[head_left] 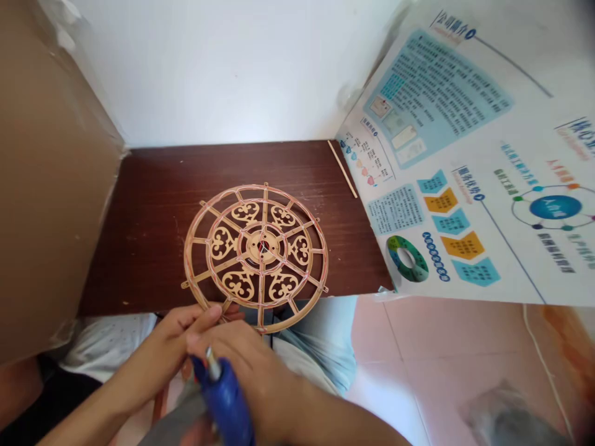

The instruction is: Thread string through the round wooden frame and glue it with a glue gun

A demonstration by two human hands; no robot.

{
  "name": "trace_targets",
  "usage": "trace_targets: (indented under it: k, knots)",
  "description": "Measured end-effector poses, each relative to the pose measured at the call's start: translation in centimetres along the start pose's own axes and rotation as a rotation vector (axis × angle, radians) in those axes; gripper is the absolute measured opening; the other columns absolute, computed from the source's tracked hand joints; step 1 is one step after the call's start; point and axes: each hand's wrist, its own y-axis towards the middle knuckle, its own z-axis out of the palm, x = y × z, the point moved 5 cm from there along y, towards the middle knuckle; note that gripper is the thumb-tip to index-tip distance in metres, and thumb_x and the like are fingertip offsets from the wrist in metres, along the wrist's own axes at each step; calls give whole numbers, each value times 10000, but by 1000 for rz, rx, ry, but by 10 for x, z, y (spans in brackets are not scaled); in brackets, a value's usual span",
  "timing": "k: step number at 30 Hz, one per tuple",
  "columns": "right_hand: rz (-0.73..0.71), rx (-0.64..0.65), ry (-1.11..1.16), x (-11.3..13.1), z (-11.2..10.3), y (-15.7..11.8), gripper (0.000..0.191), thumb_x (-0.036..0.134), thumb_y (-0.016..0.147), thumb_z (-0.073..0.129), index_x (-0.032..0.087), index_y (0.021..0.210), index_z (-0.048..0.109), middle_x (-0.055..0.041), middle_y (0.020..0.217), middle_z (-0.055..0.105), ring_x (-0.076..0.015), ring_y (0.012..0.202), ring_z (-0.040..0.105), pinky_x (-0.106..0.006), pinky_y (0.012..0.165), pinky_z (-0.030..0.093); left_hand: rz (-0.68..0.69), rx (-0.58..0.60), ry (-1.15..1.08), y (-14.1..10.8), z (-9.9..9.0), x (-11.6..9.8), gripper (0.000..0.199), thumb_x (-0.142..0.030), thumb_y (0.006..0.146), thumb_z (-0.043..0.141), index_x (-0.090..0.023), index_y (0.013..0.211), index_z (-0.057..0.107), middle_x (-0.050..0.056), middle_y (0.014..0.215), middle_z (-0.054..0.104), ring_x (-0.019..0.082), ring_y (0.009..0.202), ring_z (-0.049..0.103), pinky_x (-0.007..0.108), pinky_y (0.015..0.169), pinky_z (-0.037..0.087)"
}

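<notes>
1. Left hand [160, 337]: pinching the lower rim of the openwork wooden wheel [256, 245];
2. Right hand [246, 365]: clenched round a blue glue gun [225, 396];
3. Wheel: on the dark wood tabletop [139, 248], near edge overhanging; likely light, stiff, brittle; take by outer rim, sparing the fretwork;
4. Beyond: loose wooden stick [343, 168]; printed poster [465, 155]; cardboard sheet [51, 179].

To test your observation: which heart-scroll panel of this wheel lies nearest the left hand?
The lower-left panel of the wooden wheel: closest to the left hand on the rim; the other five lie farther.
</notes>
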Motion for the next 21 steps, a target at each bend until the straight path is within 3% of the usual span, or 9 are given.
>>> trace_targets:
  k: [2, 4, 8, 10, 11, 14, 17, 21]
  knots:
    - [27, 100, 16, 3, 5, 2, 1083, 511, 993, 690, 562, 1742, -91, 19, 1660, 613, -325, 1364, 713, -469, 1207, 553, -74, 97, 95, -2, -4, -8, 326, -548, 896, 837, -234, 938, 915, 130, 884, 857, 354, 879, 826, 478, 918, 679]
    - [3, 103, 40, 5, 6, 6, 1054, 494, 1019, 665, 563, 1744, -97, 7, 1654, 621, -313, 1382, 701, -477, 1197, 558, -54, 112, 204, -2, -13, -23, 396, -620, 909, 795, -253, 989, 920, 117, 956, 873, 348, 930, 825, 463, 976, 666]
    - [-13, 42, 77, 1, -2, 17, 913, 500, 1074, 647, 394, 1789, 89, -107, 1619, 632, -315, 1433, 654, -465, 1235, 524, -13, -13, 361, 6, -34, -49, 467, -686, 832, 833, -239, 941, 914, 112, 858, 861, 315, 706, 792, 399, 675, 691]
    - [-56, 55, 76, -1, -7, 21, 903, 444, 1080, 666, 303, 1791, 128, -165, 1593, 633, -318, 1439, 642, -460, 1244, 510, 56, -146, 268, 12, -41, -55, 453, -647, 784, 896, -228, 954, 901, 121, 898, 866, 316, 751, 806, 383, 672, 691]
    - [-77, 59, 78, -2, -9, 23, 935, 432, 1066, 699, 291, 1793, 128, -176, 1576, 639, -318, 1427, 648, -458, 1240, 511, 118, -218, 166, 15, -43, -56, 440, -608, 764, 928, -226, 979, 891, 124, 955, 871, 321, 840, 822, 388, 750, 702]
    - [-27, 8, 144, -13, -16, 26, 1006, 444, 1027, 781, 364, 1791, 132, -156, 1548, 656, -314, 1383, 679, -466, 1224, 525, 241, -340, -218, 27, -43, -48, 439, -533, 817, 911, -229, 1126, 838, 121, 1096, 869, 333, 1058, 829, 479, 981, 679]
    - [84, -68, 247, -27, -22, 25, 947, 478, 1051, 761, 436, 1779, 157, -125, 1509, 674, -290, 1330, 712, -469, 1205, 543, 337, -393, -385, 35, -45, -41, 390, -495, 835, 905, -234, 1108, 809, 101, 1103, 866, 307, 1061, 834, 514, 1056, 647]
    - [187, -81, 330, -41, -35, 26, 777, 504, 1064, 739, 416, 1727, 342, -120, 1442, 704, -275, 1263, 743, -443, 1138, 604, 476, -525, -447, 36, -61, -41, 389, -540, 825, 924, -258, 1059, 793, 48, 1001, 871, 243, 951, 838, 444, 1039, 653]
